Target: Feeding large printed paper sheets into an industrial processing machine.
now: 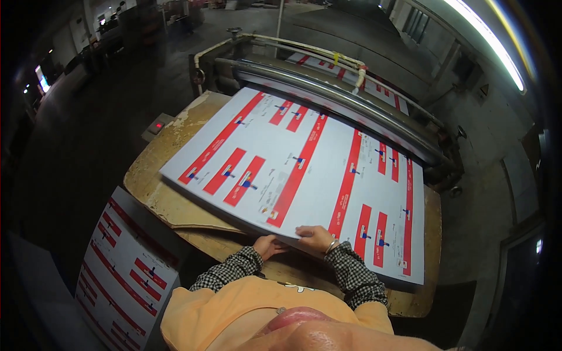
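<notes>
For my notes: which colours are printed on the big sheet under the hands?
White sheet with red bars and small blue marks, best seen in the head view.

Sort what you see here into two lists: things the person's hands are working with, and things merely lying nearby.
In hand:
- left hand, under the near edge of the sheets
- right hand, on top of that edge
- stack of printed red-and-white sheets
- worn wooden board beneath them

Lying about:
- second pile of printed sheets, lower left
- machine roller behind

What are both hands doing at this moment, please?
Left hand: gripping the printed sheets' near edge.
Right hand: resting flat on that edge, fingers open.
</notes>
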`<state>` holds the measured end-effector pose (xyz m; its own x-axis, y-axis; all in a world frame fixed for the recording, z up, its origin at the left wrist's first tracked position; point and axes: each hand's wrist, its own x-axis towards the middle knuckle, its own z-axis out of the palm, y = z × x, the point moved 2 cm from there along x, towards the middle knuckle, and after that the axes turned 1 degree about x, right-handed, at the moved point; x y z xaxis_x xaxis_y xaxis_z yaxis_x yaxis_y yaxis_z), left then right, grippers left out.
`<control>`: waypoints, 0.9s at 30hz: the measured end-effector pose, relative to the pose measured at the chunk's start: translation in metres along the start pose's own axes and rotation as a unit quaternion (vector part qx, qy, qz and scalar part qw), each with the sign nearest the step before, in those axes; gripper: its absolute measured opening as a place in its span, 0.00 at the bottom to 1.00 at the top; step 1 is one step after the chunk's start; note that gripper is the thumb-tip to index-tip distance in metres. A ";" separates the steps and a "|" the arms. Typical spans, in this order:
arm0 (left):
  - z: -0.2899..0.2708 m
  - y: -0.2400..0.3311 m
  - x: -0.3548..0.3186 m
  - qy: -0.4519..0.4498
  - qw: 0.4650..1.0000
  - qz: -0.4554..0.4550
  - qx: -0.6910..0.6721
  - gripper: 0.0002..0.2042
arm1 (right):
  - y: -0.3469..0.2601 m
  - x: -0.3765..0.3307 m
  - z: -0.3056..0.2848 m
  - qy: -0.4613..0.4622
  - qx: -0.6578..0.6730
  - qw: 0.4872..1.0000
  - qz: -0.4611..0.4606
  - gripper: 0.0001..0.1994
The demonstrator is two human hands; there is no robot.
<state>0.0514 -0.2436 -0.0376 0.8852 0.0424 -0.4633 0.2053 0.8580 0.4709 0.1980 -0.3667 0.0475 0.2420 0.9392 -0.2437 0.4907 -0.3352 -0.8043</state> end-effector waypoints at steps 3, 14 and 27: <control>0.011 0.002 0.006 0.020 0.999 -0.001 -0.029 0.15 | 0.040 0.027 -0.018 0.190 -0.044 0.978 0.074 0.19; 0.000 -0.001 0.007 0.022 1.000 -0.006 0.006 0.12 | 0.018 0.004 0.026 0.067 -0.240 0.968 0.009 0.43; 0.017 0.002 -0.004 0.071 0.997 -0.014 0.027 0.15 | -0.032 -0.020 -0.023 0.092 0.106 0.990 -0.019 0.15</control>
<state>0.0556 -0.2504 -0.0219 0.8116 0.0949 -0.5765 0.2536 0.8317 0.4940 0.1967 -0.3762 0.0907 0.3849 0.9147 -0.1233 0.3211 -0.2580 -0.9112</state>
